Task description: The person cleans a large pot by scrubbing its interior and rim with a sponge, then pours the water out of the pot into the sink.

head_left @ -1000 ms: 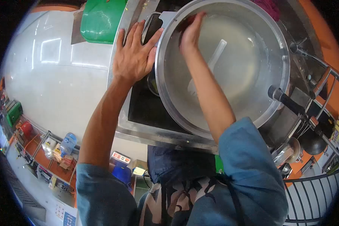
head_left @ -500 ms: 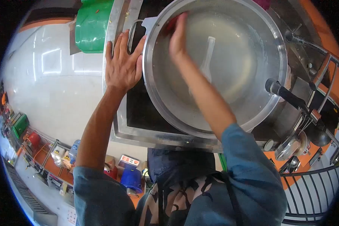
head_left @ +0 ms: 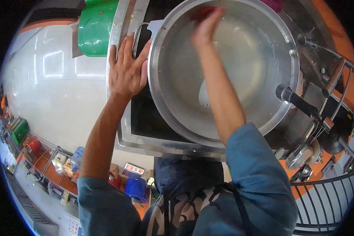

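A large round metal pot (head_left: pixel 167 110) holds cloudy water. Along its left outer wall, by the wire handle (head_left: pixel 137 35), my left hand (head_left: pixel 126 70) lies with fingers spread. Inside, near the far left wall, my right hand (head_left: pixel 206 31) presses a dark red scrubbing pad (head_left: pixel 202 13); motion blurs both, and the pad's exact shape is unclear. A whitish slotted spatula (head_left: pixel 204 94) lies in the water, its handle hidden behind my right forearm.
A black-handled sprayer (head_left: pixel 299 103) hangs over the pot's right rim. A metal counter edge (head_left: pixel 161 151) runs in front of me. A green plastic bin (head_left: pixel 96 29) stands at upper left. Pans and ladles (head_left: pixel 334 141) crowd the right, and a blue container (head_left: pixel 137 189) sits below.
My right hand has moved right along the pot's far inner wall with the red scrubbing pad. The spatula's slotted head now shows, while its handle is covered. My left hand stays in place.
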### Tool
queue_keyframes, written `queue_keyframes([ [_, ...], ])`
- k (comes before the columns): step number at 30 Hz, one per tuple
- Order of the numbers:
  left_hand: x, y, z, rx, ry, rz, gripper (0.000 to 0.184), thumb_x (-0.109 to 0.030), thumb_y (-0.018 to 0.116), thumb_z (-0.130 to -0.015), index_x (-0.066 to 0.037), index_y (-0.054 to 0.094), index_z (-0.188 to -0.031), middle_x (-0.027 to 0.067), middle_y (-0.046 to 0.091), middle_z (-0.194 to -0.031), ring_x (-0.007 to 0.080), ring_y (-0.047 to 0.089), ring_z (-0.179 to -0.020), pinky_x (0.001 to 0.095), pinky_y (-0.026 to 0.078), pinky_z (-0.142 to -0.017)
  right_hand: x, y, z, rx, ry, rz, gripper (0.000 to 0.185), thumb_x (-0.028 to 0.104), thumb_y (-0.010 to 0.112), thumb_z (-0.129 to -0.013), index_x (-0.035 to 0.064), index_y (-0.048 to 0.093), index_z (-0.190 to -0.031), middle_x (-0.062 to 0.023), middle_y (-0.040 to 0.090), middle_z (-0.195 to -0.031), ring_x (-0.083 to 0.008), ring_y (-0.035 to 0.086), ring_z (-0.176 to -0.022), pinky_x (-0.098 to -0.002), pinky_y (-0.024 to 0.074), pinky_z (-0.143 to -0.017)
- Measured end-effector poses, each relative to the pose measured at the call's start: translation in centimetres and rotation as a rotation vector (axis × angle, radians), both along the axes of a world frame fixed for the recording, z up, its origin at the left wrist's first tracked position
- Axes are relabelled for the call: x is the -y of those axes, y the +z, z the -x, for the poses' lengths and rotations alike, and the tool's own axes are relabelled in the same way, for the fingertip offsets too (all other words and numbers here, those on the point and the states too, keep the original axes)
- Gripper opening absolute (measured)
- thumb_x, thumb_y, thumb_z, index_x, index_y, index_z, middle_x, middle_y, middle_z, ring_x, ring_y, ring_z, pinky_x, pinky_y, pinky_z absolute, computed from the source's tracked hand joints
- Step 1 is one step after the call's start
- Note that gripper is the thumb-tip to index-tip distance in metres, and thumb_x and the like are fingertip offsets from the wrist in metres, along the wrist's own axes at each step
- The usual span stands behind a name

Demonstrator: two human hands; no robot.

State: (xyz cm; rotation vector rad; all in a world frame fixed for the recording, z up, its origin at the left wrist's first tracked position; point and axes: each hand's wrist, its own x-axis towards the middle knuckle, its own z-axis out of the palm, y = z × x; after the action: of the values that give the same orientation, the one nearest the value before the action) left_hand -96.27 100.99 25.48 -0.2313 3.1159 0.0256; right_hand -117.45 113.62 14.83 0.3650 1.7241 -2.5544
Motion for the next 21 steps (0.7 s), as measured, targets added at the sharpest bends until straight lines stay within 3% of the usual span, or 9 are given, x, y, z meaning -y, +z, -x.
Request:
queue_keyframes([
  [1, 0.0, 0.0, 0.1, -0.004, 0.004, 0.003, 0.053, -0.029, 0.043, -0.093, -0.033, 0.037, -0.145, 0.0183, 0.032, -0.148, 0.033, 0.032, -0.137, 0.0555, 0.019, -0.111, 2.4, 0.7, -3.1, -0.083, -0.012, -0.182, 0.076, 0.066, 0.028, -0.095, 0.0049, 0.033, -0.139, -0.0107, 0.046, -0.132, -0.0248, 0.043, -0.121, -0.0391, 0.0263, -0.108],
  [3, -0.3, 0.1, 0.0, -0.007, 0.005, -0.011, 0.052, -0.03, 0.043, -0.093, -0.033, 0.037, -0.145, 0.0183, 0.032, -0.148, 0.0332, 0.032, -0.137, 0.0555, 0.019, -0.111, 2.0, 0.2, -3.7, -0.08, 0.082, -0.173, 0.081, 0.066, 0.027, -0.095, 0.0039, 0.026, -0.146, -0.0132, 0.039, -0.142, -0.0275, 0.037, -0.129, -0.0405, 0.0195, -0.113],
  [5, 0.0, 0.0, 0.0, -0.017, 0.003, -0.002, 0.052, -0.03, 0.043, -0.093, -0.033, 0.037, -0.145, 0.0182, 0.032, -0.148, 0.0333, 0.032, -0.137, 0.0554, 0.019, -0.111, -2.1, -0.9, 0.9, 0.08, 0.299, 0.22, 0.078, 0.063, 0.028, -0.096, 0.0048, 0.021, -0.149, -0.0132, 0.03, -0.149, -0.0279, 0.029, -0.136, -0.0397, 0.015, -0.115],
  [8, 0.0, -0.1, -0.1, -0.008, 0.002, 0.007, 0.052, -0.03, 0.043, -0.093, -0.033, 0.037, -0.145, 0.0181, 0.031, -0.148, 0.0332, 0.032, -0.137, 0.0555, 0.019, -0.112, -2.2, -1.6, 2.7, 0.143, 0.156, 0.36, 0.075, 0.06, 0.029, -0.098, 0.0055, 0.021, -0.148, -0.013, 0.028, -0.149, -0.0277, 0.028, -0.136, -0.0385, 0.0137, -0.114],
  [12, -0.2, 0.2, 0.2, 0.007, 0.011, -0.004, 0.052, -0.03, 0.043, -0.093, -0.032, 0.038, -0.144, 0.0177, 0.031, -0.148, 0.0329, 0.032, -0.137, 0.0556, 0.019, -0.112, 0.5, -2.4, -0.6, -0.087, 0.168, 0.145, 0.079, 0.064, 0.029, -0.096, 0.0035, 0.022, -0.146, -0.0137, 0.031, -0.145, -0.0281, 0.031, -0.132, -0.0396, 0.0183, -0.113],
  [15, -0.1, 0.1, 0.0, -0.003, 0.006, -0.011, 0.052, -0.031, 0.044, -0.093, -0.032, 0.038, -0.144, 0.0175, 0.032, -0.148, 0.0328, 0.032, -0.137, 0.0557, 0.019, -0.112, -2.7, 0.4, 3.5, -0.004, 0.135, 0.278, 0.087, 0.066, 0.029, -0.094, 0.0014, 0.013, -0.149, -0.0148, 0.016, -0.154, -0.0282, 0.021, -0.14, -0.0388, 0.0152, -0.115],
  [16, 0.0, 0.1, 0.1, -0.013, 0.004, -0.013, 0.052, -0.031, 0.044, -0.093, -0.032, 0.038, -0.144, 0.0174, 0.032, -0.148, 0.0328, 0.032, -0.137, 0.0556, 0.019, -0.112, -1.6, 0.7, 4.4, 0.047, -0.058, 0.304, 0.061, 0.062, 0.034, -0.096, 0.0088, 0.047, -0.122, -0.0038, 0.053, -0.115, -0.0199, 0.049, -0.108, -0.037, 0.0376, -0.096],
  [18, -0.1, 0.2, -0.1, -0.016, 0.0, -0.025, 0.052, -0.03, 0.044, -0.092, -0.032, 0.039, -0.144, 0.0175, 0.033, -0.147, 0.0331, 0.033, -0.136, 0.0556, 0.02, -0.111, 0.9, -0.5, 1.7, -0.031, -0.111, 0.11, 0.06, 0.06, 0.033, -0.097, 0.0071, 0.049, -0.119, -0.0051, 0.055, -0.11, -0.02, 0.051, -0.103, -0.0362, 0.0404, -0.091],
  [21, 0.0, 0.5, 0.3, -0.032, 0.003, -0.016, 0.052, -0.029, 0.045, -0.092, -0.032, 0.039, -0.144, 0.0178, 0.034, -0.146, 0.0335, 0.034, -0.136, 0.0556, 0.021, -0.111, 2.0, 0.1, -0.3, 0.001, 0.056, 0.048, 0.053, 0.055, 0.033, -0.099, 0.0077, 0.054, -0.106, -0.0047, 0.058, -0.096, -0.0174, 0.052, -0.088, -0.0341, 0.0422, -0.082],
])
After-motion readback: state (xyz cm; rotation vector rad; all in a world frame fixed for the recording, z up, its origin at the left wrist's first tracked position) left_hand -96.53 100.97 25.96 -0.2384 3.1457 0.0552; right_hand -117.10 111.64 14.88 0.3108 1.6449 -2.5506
